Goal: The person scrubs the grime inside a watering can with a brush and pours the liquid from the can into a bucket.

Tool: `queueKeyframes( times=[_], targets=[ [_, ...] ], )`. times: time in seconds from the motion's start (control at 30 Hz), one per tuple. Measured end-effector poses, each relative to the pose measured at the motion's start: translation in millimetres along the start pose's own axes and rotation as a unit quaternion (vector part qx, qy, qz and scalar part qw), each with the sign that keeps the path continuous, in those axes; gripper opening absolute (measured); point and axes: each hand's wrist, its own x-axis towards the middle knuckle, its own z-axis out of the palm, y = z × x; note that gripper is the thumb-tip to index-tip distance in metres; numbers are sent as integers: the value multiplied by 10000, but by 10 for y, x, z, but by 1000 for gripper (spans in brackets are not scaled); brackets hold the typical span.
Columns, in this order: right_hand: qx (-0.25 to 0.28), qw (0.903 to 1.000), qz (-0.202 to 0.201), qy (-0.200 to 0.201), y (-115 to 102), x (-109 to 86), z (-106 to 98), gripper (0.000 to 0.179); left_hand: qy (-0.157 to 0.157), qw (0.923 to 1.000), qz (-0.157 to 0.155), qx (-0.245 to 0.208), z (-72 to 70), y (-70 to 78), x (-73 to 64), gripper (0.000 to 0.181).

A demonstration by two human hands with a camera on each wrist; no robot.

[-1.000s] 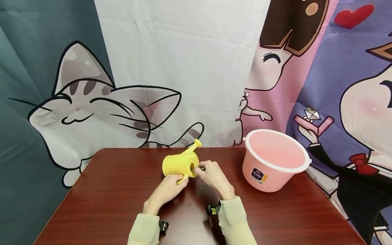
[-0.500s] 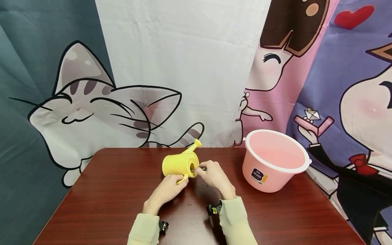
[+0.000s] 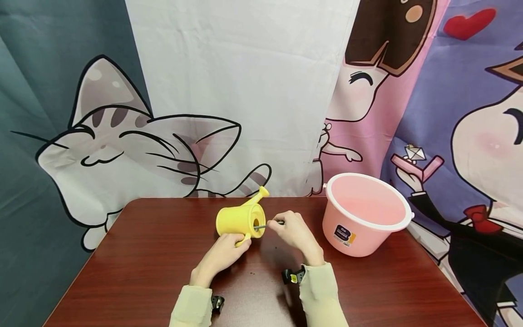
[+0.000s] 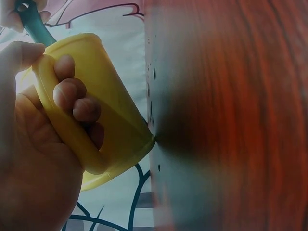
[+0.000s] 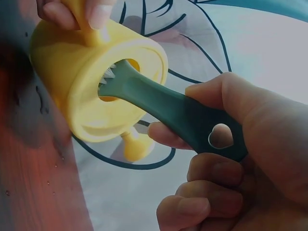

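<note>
A yellow toy watering can (image 3: 234, 219) is tipped over, its round opening facing right and its spout pointing up and away. The left hand (image 3: 222, 252) grips the can's handle; in the left wrist view, its fingers curl round that handle (image 4: 65, 120). The right hand (image 3: 296, 231) pinches a dark green brush (image 5: 163, 103) by its handle, which has a heart-shaped hole. White bristles (image 5: 109, 73) show at the can's opening in the right wrist view, the brush head partly hidden inside. In the left wrist view, the can's lower edge comes right down at the tabletop.
A pink bucket (image 3: 355, 243) with a white rim stands on the right of the brown wooden table (image 3: 143, 254). Water drops (image 5: 55, 166) dot the tabletop near the can. A cartoon-printed curtain (image 3: 245, 91) hangs behind the table's far edge.
The right hand has moved right, drawing the brush partway out of the can, so more of its handle shows. The left hand and the can have stayed put.
</note>
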Motion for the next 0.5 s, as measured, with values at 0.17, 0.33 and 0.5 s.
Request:
queueKeyframes(
  times=[0.17, 0.33, 0.5],
  targets=[
    [63, 10000, -66, -11, -13, -5, 7, 15, 10, 10000, 1, 35, -1, 0, 1, 38],
    [79, 9999, -137, -35, -17, 12, 60, 14, 17, 10000, -17, -45, -4, 0, -3, 38],
    [144, 9997, -169, -63, -40, 20, 144, 15, 39, 10000, -10, -74, 0, -4, -7, 38]
  ],
)
